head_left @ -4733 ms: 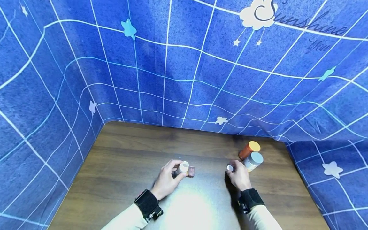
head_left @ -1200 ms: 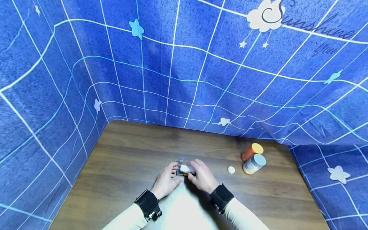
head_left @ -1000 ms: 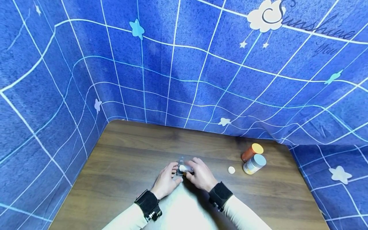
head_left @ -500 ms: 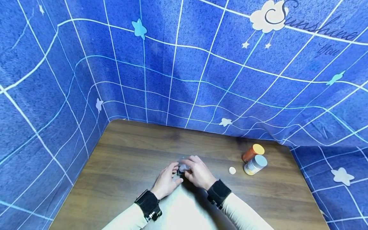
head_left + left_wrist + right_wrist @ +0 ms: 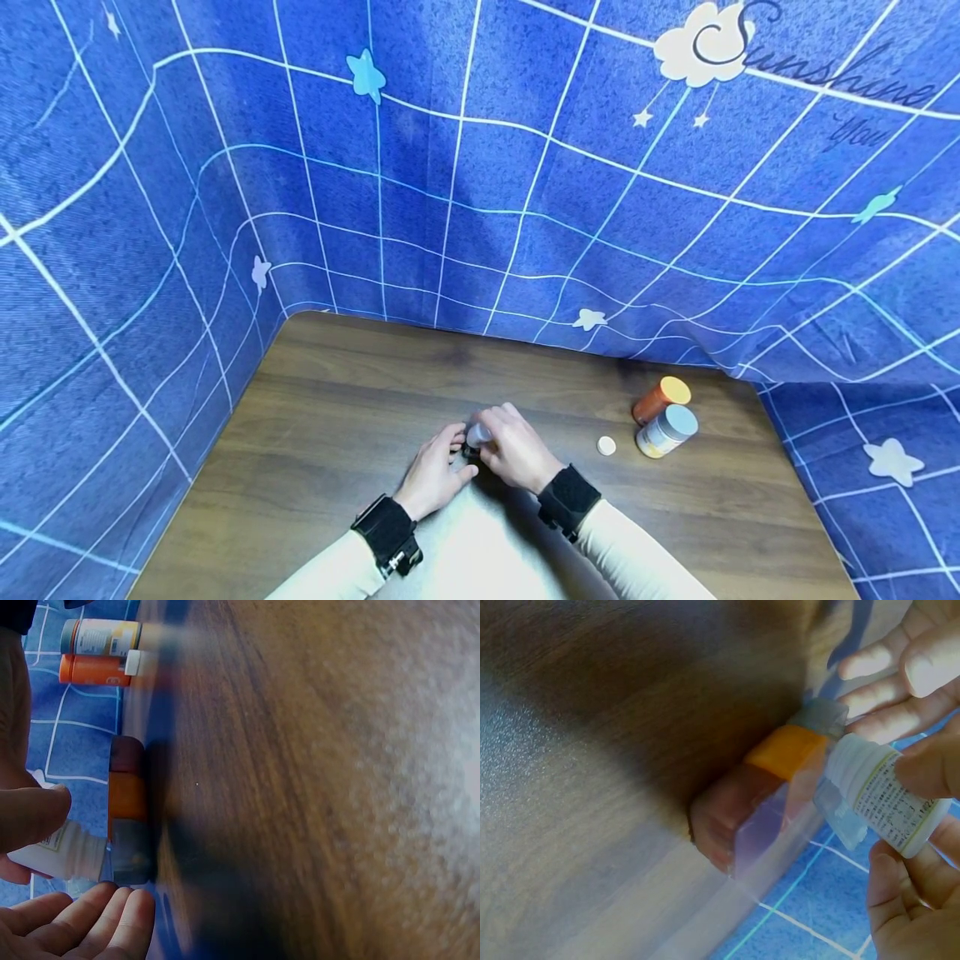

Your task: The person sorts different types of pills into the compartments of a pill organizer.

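My right hand [image 5: 517, 446] holds a small white pill bottle [image 5: 889, 791] between thumb and fingers. The uncapped bottle is tipped, its mouth close over the grey end compartment of a small pill box [image 5: 784, 754]. That box rests on the table, its sections dark red, orange and grey in a row. A clear lid [image 5: 840, 814] stands raised at the grey section. My left hand [image 5: 437, 467] lies at the box's left side with fingers loosely extended, fingertips [image 5: 139, 904] right by the grey end. In the head view the right hand hides most of the box.
A round white cap [image 5: 606, 446] lies on the wooden table [image 5: 337, 392] right of the hands. Beyond it stand a white bottle with a grey lid [image 5: 663, 433] and an orange bottle with a yellow-orange top [image 5: 652, 406]. Blue patterned cloth [image 5: 480, 208] hangs behind the table.
Earlier my left hand held the white bottle while my right held the cap at the right. The cap now lies on the table, the bottle is in my right hand, which has lately shifted slightly left.
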The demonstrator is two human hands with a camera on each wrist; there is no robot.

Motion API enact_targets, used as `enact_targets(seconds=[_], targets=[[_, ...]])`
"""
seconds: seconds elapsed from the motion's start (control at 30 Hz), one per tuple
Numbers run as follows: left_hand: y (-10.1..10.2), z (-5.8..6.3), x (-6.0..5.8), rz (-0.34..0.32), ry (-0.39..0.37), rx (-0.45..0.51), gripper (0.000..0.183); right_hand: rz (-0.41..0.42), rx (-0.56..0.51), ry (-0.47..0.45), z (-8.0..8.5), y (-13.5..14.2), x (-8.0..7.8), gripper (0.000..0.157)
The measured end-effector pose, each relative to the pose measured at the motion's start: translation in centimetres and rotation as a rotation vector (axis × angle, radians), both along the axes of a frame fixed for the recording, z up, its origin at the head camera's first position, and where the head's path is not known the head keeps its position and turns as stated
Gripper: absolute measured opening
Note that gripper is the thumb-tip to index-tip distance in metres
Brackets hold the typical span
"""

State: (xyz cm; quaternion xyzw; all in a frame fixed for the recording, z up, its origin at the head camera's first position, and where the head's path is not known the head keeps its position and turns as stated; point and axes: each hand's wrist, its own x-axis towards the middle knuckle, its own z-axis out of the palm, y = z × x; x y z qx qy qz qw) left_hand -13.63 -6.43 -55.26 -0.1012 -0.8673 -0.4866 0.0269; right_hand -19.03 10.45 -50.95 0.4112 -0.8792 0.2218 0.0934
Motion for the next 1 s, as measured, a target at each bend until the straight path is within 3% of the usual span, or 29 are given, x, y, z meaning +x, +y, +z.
enact_targets(seconds=[0.23,0.53,0.67,0.87,1.0], targets=[[0.1,0.0,0.0,-0.004,0.001,0.007,0.062,-0.025,-0.008,-0.036,0.2,0.2,0.1,0.043],[-0.1,-0.1,-0.2,-0.008,0.021,0.047,0.064,-0.191,-0.097,-0.138,-0.5,1.4,0.5,0.034],[0.1,0.0,-0.3,0.022,0.006,0.040,0.064,-0.259,-0.167,-0.189,-0.9,1.8,0.8,0.032],[0.3,0.8,-0.8,0.064,-0.120,0.206,0.051,-0.316,-0.325,-0.269,-0.7,1.7,1.2,0.030],[0.6,2.4,-0.8,0.057,-0.226,0.373,0.040,-0.331,-0.466,-0.290,-0.1,1.2,1.5,0.027]])
